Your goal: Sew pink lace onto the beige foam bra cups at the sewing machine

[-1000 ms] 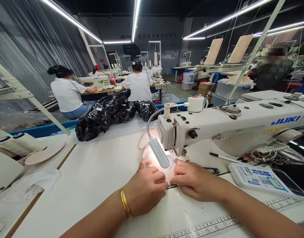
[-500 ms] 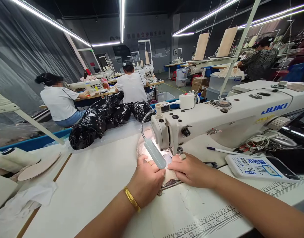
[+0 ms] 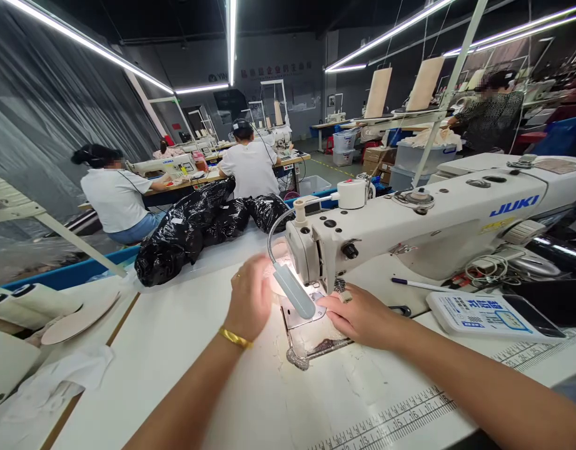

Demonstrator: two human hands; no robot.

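Note:
My left hand (image 3: 250, 297), a gold bracelet at its wrist, is raised beside the lamp; motion smears its fingers, and I cannot tell whether they grip anything. Behind it, pale pink fabric (image 3: 281, 250) shows partly, left of the sewing machine head (image 3: 303, 250). My right hand (image 3: 363, 317) lies by the needle area, fingers stretched towards the metal needle plate (image 3: 294, 317), with nothing visible in them. A small beige piece (image 3: 345, 296) sits on one of its fingers. The grey lamp (image 3: 294, 291) on a bendy neck hides part of the needle area.
Right of my hand lie a phone in a printed case (image 3: 485, 315) and a pen (image 3: 416, 285). Black plastic bags (image 3: 175, 234) lie beyond the table's far edge. Thread cones (image 3: 39, 305) and white cloth (image 3: 67, 369) are at left. Co-workers sit at other machines.
My left hand has lifted off the needle plate and moved left and away from me. The fabric has left the front of the plate, baring the metal. My right hand has barely moved.

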